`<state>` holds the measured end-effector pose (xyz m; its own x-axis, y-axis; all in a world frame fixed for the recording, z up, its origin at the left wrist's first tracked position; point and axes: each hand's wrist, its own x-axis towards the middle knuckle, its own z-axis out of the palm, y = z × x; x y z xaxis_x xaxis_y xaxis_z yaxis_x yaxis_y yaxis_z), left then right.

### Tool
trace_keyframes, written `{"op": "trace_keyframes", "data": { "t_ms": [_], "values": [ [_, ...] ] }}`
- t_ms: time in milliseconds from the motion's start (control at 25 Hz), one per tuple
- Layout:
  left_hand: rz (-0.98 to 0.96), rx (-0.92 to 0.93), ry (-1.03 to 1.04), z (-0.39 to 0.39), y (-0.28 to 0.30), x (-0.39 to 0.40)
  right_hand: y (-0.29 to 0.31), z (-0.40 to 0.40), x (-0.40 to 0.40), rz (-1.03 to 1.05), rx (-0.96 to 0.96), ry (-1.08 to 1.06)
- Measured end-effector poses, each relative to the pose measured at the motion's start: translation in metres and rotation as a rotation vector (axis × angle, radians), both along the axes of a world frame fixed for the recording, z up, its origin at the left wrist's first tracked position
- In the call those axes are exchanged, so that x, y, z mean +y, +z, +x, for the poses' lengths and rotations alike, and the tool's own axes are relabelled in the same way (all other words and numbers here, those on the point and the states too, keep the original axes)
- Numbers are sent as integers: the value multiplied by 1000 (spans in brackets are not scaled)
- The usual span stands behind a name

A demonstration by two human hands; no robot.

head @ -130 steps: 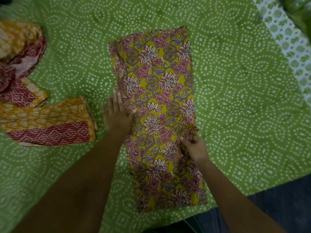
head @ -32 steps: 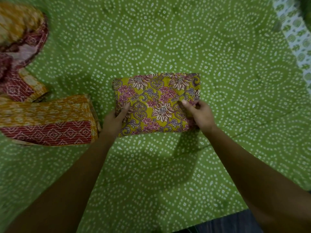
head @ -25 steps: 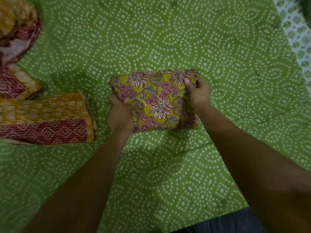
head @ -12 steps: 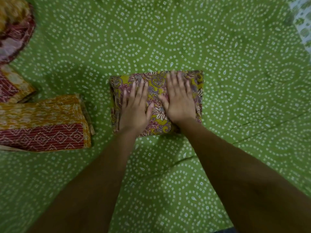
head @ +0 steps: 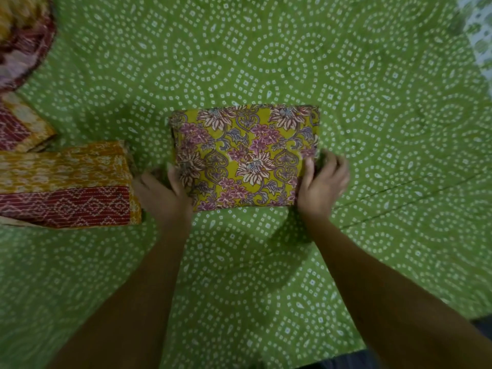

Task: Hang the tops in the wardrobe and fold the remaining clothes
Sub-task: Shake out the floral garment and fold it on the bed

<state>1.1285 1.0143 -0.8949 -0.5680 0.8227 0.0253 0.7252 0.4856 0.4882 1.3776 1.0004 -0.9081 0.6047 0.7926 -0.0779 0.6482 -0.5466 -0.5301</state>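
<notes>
A yellow floral garment [head: 245, 155], folded into a compact rectangle, lies on the green dotted bedsheet [head: 266, 54] in the middle of the view. My left hand [head: 162, 190] grips its near left corner, thumb on top and fingers at the side edge. My right hand [head: 319, 182] grips the near right corner the same way, with its fingers round the right edge. To the left lies a folded orange and maroon garment [head: 66, 182].
A loose pile of orange and maroon clothes [head: 21, 49] sits at the far left. A white and green patterned cloth [head: 479, 35] shows at the top right corner. The bed's near edge runs along the bottom right.
Both hands, pressing flat on top of the folded floral garment half a second ago, have slid out to its near corners and now grip its sides.
</notes>
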Motion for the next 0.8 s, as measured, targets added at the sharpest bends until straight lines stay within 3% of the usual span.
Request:
{"op": "trace_keyframes", "data": {
  "t_ms": [120,240,360,520,720,800],
  "values": [
    [-174,-297,-43,11,24,14,12,-6,-13,-44,259,-31],
    [-440,-702,169,6,17,62,18,13,34,-237,609,31],
    [-509,-885,97,-13,7,86,47,33,77,-391,884,117],
    [-360,-677,-194,20,110,49,110,33,47,-138,930,123],
    [-247,-390,-421,33,227,-10,240,19,-57,25,496,55],
    [-238,-203,-577,40,282,-29,299,18,-106,-3,312,-3]
  ]
}}
